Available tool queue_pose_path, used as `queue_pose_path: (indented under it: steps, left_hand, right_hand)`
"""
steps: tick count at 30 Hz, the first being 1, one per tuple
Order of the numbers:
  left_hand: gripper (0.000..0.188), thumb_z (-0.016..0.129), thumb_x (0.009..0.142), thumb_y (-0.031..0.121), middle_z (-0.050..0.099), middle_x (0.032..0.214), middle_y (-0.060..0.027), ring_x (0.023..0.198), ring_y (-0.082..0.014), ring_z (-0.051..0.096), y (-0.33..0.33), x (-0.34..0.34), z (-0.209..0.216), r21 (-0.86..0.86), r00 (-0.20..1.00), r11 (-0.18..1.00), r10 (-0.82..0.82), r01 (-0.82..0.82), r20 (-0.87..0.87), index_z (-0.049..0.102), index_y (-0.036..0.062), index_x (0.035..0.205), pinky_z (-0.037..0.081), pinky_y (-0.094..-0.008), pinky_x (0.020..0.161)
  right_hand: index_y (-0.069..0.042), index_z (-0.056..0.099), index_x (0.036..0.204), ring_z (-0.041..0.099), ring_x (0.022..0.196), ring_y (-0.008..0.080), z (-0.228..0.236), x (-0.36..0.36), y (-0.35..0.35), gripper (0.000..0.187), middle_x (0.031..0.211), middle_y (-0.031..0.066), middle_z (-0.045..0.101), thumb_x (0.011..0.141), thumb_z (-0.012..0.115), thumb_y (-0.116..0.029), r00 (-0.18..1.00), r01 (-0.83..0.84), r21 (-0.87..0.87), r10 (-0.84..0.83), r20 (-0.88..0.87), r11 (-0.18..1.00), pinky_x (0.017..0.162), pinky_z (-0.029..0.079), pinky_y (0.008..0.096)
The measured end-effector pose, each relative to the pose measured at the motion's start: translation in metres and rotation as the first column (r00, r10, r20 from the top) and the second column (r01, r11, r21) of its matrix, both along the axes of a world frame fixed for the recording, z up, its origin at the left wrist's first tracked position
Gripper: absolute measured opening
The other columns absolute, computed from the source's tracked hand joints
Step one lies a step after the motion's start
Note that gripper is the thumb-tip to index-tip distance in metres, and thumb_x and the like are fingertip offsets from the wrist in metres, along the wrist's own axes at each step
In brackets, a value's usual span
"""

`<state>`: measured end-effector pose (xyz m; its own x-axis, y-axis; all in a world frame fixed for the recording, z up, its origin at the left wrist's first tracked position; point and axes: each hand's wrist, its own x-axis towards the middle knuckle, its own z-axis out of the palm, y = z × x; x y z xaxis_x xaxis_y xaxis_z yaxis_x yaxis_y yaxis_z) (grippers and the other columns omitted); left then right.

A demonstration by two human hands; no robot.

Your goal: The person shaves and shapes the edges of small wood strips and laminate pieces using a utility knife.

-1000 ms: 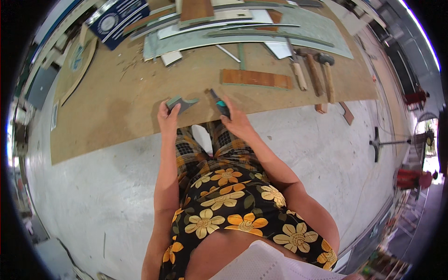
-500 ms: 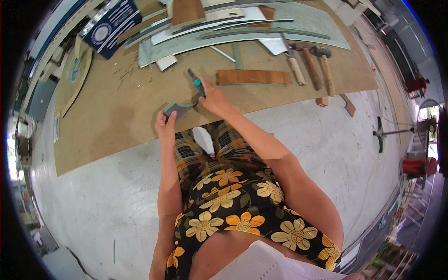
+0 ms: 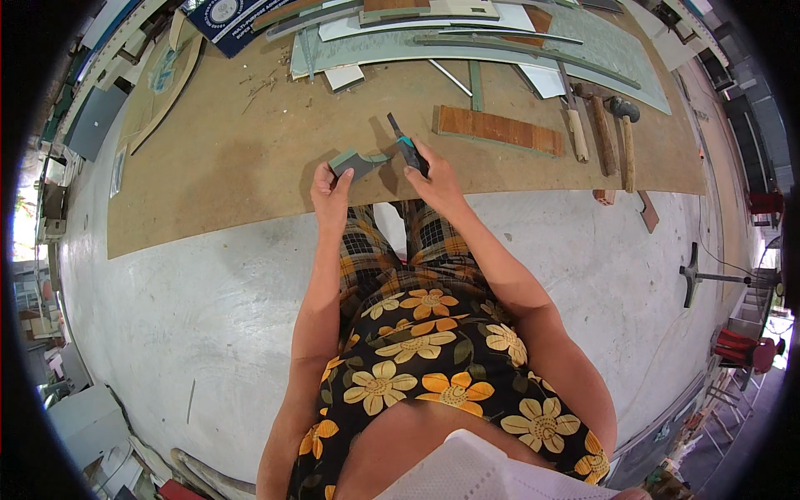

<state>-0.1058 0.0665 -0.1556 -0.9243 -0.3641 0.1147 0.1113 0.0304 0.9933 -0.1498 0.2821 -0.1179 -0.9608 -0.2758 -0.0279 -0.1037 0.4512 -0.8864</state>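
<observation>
Near the table's front edge, my left hand (image 3: pixel 331 193) is closed round one end of a small grey-green piece (image 3: pixel 354 163) with a curved, scooped-out edge. Its thin end points toward my right hand (image 3: pixel 439 183), which grips a dark utility knife (image 3: pixel 409 153) with a teal part. The knife's tip points away from me and to the left. A narrow gap seems to lie between the knife and the thin end of the piece. Just right of the knife, a flat brown wood-look strip (image 3: pixel 500 131) with a green edge lies on the brown table (image 3: pixel 250 196).
Stacked boards and strips (image 3: pixel 400 52) cover the table's far side. A chisel (image 3: pixel 577 133) and two hammers (image 3: pixel 627 150) lie at the right. On the far left are a blue box (image 3: pixel 229 29) and a curved panel (image 3: pixel 175 92). Small scraps (image 3: pixel 265 87) litter the surface.
The view has shifted, so the table's contents appear farther right and higher. My right hand has changed its grip: the index finger no longer stretches along the knife. The left hand keeps the piece.
</observation>
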Motion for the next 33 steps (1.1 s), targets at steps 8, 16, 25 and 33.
queue_pose_path:
  steps: [8,16,25,33]
  left_hand:
    - [0.029,0.069,0.085,0.006,0.068,0.094,-0.0095,0.082,-0.0141,0.063,0.008,0.008,0.026,-0.39,0.994,0.92,0.008,0.035,0.109,0.058,0.0025,0.112,0.049,-0.0283,0.074]
    - [0.038,0.074,0.079,0.017,0.07,0.101,-0.0156,0.093,-0.0353,0.067,0.016,-0.007,0.069,-0.834,0.959,0.513,0.068,0.202,0.274,0.062,0.009,0.115,0.052,-0.041,0.08]
    - [0.033,0.074,0.08,0.02,0.07,0.094,-0.018,0.092,-0.0364,0.067,0.022,-0.025,0.078,-0.809,0.876,0.428,0.076,0.402,0.476,0.068,0.0103,0.111,0.052,-0.0432,0.081]
    - [0.028,0.073,0.081,0.018,0.07,0.096,-0.0173,0.092,-0.0376,0.067,0.019,-0.024,0.072,-0.778,0.881,0.497,0.054,0.384,0.47,0.069,0.011,0.108,0.051,-0.0445,0.079]
  right_hand:
    - [-0.009,0.032,0.152,0.058,0.063,0.0097,-0.003,0.062,0.006,0.055,0.099,0.0081,0.065,0.099,0.045,-0.012,0.933,-0.056,-0.358,0.176,0.313,0.932,0.054,0.048,0.0249]
    - [-0.01,0.03,0.152,0.06,0.064,0.0152,-0.026,0.068,-0.003,0.056,0.094,0.0113,0.064,0.098,0.045,-0.012,0.971,-0.118,-0.233,0.162,0.176,0.965,0.063,0.052,0.0309]
    - [-0.013,0.037,0.147,0.063,0.08,0.0375,-0.002,0.069,-0.003,0.052,0.097,0.0241,0.063,0.096,0.046,-0.01,0.994,-0.106,-0.07,0.109,0.031,0.992,0.078,0.052,0.0428]
    - [-0.007,0.036,0.146,0.06,0.101,0.0457,0.005,0.067,-0.006,0.051,0.117,0.0302,0.059,0.097,0.048,-0.015,0.993,-0.119,0.026,0.118,0.013,0.993,0.088,0.049,0.05]
